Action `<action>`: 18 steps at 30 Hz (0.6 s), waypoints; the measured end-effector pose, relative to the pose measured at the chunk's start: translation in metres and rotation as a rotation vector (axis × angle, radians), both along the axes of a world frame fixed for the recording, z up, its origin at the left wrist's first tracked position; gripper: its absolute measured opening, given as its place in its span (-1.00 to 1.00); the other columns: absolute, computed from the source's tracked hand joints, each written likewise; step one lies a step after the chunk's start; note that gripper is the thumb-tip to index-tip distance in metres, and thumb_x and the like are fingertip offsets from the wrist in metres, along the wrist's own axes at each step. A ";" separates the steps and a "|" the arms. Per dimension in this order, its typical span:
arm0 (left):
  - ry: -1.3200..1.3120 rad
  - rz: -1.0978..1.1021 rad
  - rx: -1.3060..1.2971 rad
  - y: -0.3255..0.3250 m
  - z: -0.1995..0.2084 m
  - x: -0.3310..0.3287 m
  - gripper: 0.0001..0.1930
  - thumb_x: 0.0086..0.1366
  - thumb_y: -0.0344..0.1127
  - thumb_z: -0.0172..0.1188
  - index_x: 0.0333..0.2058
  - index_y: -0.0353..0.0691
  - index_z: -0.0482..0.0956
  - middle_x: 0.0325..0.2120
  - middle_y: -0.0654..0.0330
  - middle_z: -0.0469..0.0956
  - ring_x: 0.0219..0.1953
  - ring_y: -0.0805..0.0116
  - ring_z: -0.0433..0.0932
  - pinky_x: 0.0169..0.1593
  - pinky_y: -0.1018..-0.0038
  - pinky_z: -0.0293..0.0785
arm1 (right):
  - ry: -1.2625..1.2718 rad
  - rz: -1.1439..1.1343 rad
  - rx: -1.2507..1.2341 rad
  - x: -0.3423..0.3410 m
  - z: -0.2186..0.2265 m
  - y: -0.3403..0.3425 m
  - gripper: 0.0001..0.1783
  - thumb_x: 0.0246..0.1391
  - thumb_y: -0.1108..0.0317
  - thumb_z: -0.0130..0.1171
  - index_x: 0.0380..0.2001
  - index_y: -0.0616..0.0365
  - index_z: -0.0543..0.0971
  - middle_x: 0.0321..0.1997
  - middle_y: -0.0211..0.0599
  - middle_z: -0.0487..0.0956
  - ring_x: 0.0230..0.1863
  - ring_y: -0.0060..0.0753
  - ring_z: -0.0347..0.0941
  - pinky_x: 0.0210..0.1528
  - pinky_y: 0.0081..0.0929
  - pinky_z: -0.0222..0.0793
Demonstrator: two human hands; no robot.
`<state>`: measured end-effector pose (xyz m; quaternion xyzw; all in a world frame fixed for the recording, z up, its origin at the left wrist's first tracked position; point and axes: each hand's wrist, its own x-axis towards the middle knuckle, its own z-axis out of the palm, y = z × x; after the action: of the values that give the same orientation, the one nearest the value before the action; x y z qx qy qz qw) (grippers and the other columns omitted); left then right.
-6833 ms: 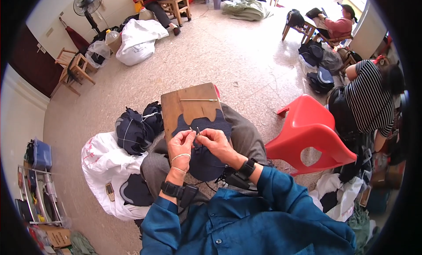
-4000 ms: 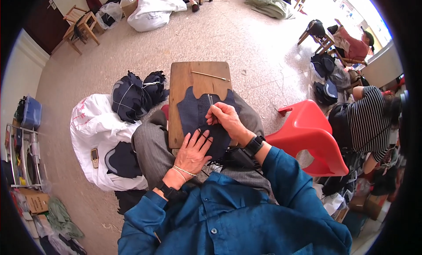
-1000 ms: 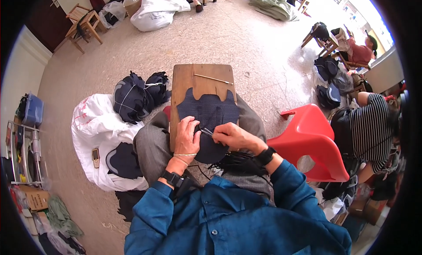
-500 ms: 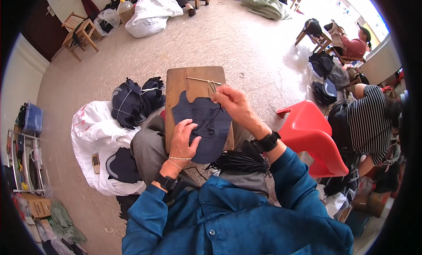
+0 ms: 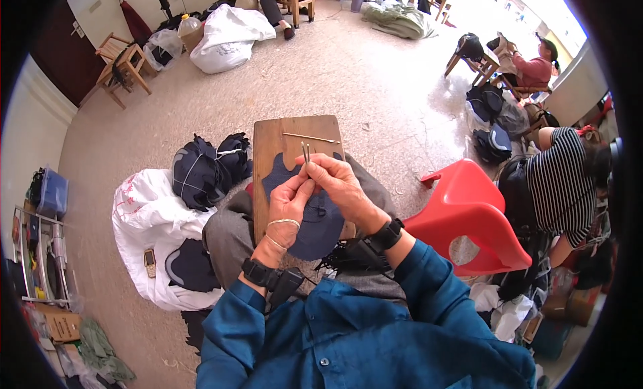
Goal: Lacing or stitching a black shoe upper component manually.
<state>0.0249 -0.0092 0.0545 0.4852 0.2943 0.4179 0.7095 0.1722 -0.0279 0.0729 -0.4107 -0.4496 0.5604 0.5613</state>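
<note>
My right hand (image 5: 345,186) pinches two thin metal prongs (image 5: 305,152), their tips pointing up and away; whether they are joined I cannot tell. My left hand (image 5: 287,208) is closed, its fingertips meeting those of the right; what it grips is hidden. Both hands are raised over a dark navy cut fabric piece (image 5: 316,236) with a notched far edge, lying on a small wooden tabletop (image 5: 266,136). A black cord (image 5: 320,210) lies loose on the fabric. Beyond my hands a thin metal rod (image 5: 311,138) rests on the wood.
Left of my knee, a white sack (image 5: 137,205) bears a mobile phone (image 5: 149,262) and dark pieces, beside tied dark bundles (image 5: 195,171). A red plastic stool (image 5: 469,215) stands close on my right. A person in a striped top (image 5: 566,188) bends beyond it.
My right hand has drawn nearer with the prongs, now upright. My left hand has lifted off the fabric to meet it and closed. The view has shifted slightly.
</note>
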 end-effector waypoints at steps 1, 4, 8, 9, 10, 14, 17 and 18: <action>0.008 0.032 0.013 -0.001 -0.004 0.003 -0.73 0.47 -0.37 0.10 0.04 -0.37 0.56 -0.21 0.26 0.61 -0.13 0.49 0.56 0.04 0.56 0.45 | 0.034 0.018 -0.040 0.000 -0.003 -0.001 -0.67 0.38 0.19 0.10 0.03 0.19 0.60 -0.21 -0.51 0.58 -0.25 -0.81 0.39 -0.15 -0.71 0.38; 0.058 0.081 0.049 0.002 -0.007 0.000 -0.77 0.49 -0.33 0.08 -0.07 -0.36 0.60 -0.35 0.28 0.60 -0.22 0.50 0.57 -0.03 0.58 0.47 | -0.120 -0.146 0.047 0.005 -0.017 -0.005 -0.73 0.36 0.27 0.10 -0.05 0.23 0.60 -0.26 -0.47 0.60 -0.29 -0.71 0.43 -0.20 -0.64 0.42; -0.029 0.127 -0.043 0.007 -0.006 -0.004 -0.79 0.52 -0.29 0.02 -0.16 -0.31 0.56 -0.54 0.32 0.48 -0.35 0.47 0.58 -0.10 0.56 0.50 | -0.547 -0.253 0.099 0.025 -0.062 -0.028 -0.83 0.21 0.43 0.18 -0.17 0.25 0.58 -0.32 -0.25 0.60 -0.28 -0.39 0.54 -0.21 -0.45 0.48; -0.071 0.129 -0.099 0.009 -0.007 -0.005 -0.79 0.52 -0.28 0.01 -0.15 -0.29 0.55 -0.57 0.34 0.45 -0.39 0.48 0.58 -0.12 0.54 0.51 | -0.731 -0.206 0.122 0.023 -0.068 -0.036 -0.83 0.15 0.45 0.21 -0.18 0.24 0.57 -0.32 -0.20 0.58 -0.28 -0.29 0.57 -0.19 -0.39 0.49; -0.102 0.122 -0.116 0.011 -0.008 -0.003 -0.79 0.52 -0.26 0.02 -0.15 -0.28 0.54 -0.60 0.36 0.39 -0.48 0.53 0.51 -0.27 0.55 0.49 | -0.785 -0.133 0.096 0.020 -0.070 -0.043 -0.76 0.04 0.47 0.27 -0.18 0.23 0.56 -0.29 -0.13 0.54 -0.23 -0.12 0.56 -0.16 -0.29 0.50; -0.027 0.026 -0.121 0.021 -0.013 -0.018 -0.82 0.50 -0.28 0.06 -0.19 -0.24 0.57 -0.61 0.43 0.32 -0.61 0.71 0.19 -0.55 0.63 0.15 | -0.904 -0.177 0.144 0.004 -0.059 -0.054 -0.46 -0.02 0.43 0.35 0.06 0.21 0.43 0.01 -0.06 0.44 -0.14 -0.09 0.52 -0.07 -0.27 0.50; 0.461 0.095 0.398 0.033 -0.023 -0.038 -0.84 0.47 -0.35 0.07 -0.22 -0.26 0.61 -0.63 0.40 0.40 -0.58 0.70 0.29 -0.52 0.62 0.20 | -0.813 -0.200 0.103 0.003 -0.059 -0.057 -0.33 -0.03 0.38 0.39 0.15 0.23 0.36 0.13 0.01 0.37 -0.10 -0.02 0.51 0.00 -0.25 0.49; 0.539 0.160 0.559 0.035 -0.022 -0.044 -0.86 0.44 -0.39 0.10 -0.24 -0.30 0.61 -0.62 0.40 0.42 -0.57 0.71 0.26 -0.52 0.60 0.17 | -0.855 -0.183 0.158 0.005 -0.066 -0.057 -0.30 -0.05 0.37 0.42 0.16 0.24 0.36 0.11 -0.04 0.38 -0.12 -0.09 0.49 -0.02 -0.28 0.48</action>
<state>-0.0189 0.0256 0.0325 0.7275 0.3817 0.3935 0.4125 0.1775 -0.0849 0.0070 -0.5995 -0.6445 0.2522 0.4021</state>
